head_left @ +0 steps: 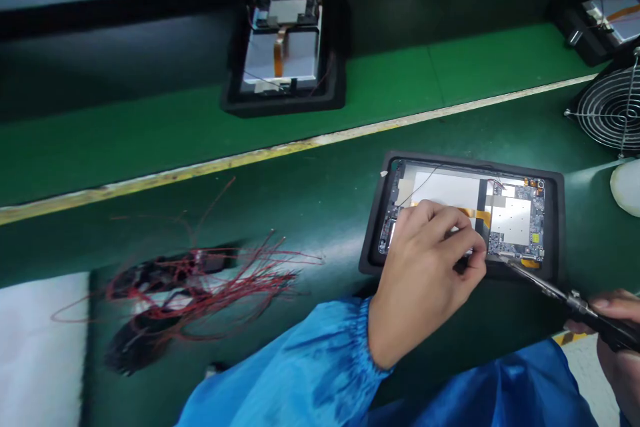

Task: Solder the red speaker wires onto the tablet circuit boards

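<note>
An opened tablet lies in a black foam tray, its circuit board, silver shield and orange ribbon cable exposed. Over its lower edge rests my left hand, thumb and forefinger pinched together near the board. What the pinch holds, if anything, is hidden by the fingers. My right hand, at the right edge and partly cut off, grips a soldering iron by its black handle. The iron's metal tip meets the board's lower edge, just right of my left fingertips.
Red-wired black parts lie in a tangled bundle at left, beside a white sheet. Behind a yellowed ledge, another opened tablet sits in its tray on a green belt. A fan grille stands at right, near a further tablet.
</note>
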The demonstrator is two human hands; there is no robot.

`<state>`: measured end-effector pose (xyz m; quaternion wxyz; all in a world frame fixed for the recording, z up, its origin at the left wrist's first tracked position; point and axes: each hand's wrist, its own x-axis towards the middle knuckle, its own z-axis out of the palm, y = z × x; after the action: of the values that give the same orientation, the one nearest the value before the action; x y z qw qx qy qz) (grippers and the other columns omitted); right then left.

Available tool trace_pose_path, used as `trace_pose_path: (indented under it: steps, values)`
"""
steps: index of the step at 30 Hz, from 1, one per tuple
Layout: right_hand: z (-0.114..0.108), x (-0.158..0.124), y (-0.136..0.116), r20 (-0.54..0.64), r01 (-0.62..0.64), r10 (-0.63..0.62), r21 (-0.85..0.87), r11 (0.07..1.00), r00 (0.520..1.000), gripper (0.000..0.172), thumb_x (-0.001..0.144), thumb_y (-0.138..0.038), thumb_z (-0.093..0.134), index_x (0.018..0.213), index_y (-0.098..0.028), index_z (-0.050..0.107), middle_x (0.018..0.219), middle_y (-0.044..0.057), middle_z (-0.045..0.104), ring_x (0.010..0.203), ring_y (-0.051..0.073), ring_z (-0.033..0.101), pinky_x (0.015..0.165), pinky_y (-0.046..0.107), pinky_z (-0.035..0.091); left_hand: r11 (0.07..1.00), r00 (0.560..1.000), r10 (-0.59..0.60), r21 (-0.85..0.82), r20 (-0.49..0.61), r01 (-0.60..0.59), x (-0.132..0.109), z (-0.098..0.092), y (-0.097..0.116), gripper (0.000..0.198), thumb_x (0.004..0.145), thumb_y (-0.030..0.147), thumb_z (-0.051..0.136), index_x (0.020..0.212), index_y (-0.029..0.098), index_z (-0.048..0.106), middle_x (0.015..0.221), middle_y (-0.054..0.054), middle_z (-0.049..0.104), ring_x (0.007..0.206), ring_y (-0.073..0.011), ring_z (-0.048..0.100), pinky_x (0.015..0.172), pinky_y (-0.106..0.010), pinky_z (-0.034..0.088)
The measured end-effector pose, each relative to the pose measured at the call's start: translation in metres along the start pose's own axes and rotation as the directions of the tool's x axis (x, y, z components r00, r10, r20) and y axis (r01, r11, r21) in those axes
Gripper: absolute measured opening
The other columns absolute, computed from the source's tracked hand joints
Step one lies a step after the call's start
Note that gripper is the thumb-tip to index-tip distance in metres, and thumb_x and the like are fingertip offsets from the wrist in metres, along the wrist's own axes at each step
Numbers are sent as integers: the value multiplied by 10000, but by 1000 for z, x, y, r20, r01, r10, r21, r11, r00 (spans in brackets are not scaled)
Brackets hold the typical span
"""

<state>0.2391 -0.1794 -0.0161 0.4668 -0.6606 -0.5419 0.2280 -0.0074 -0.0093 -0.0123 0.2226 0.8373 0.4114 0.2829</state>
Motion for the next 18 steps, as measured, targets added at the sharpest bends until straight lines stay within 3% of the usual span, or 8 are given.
trace_pose_path:
  steps: [6,18]
  values:
    - [5,17,-9,43,75,-70,-123,990,997,272,1060,-500,702,1096,-257,819,968,28,796,790,208,753,754,295,620,1000,1000,-3,13,9,3,1,1,0,172,930,81,726,828,214,764,940,-22,752,950,-253,628,844,-424,449]
    - [11,28,-14,107,178,-162,-160,971,981,260,1079,-462,701,1056,-218,787,900,19,794,818,206,786,724,263,647,1000,1000,-3,20,3,3,0,2,0,183,941,86,709,817,215,750,928,-16,745,943,-248,621,845,-419,449]
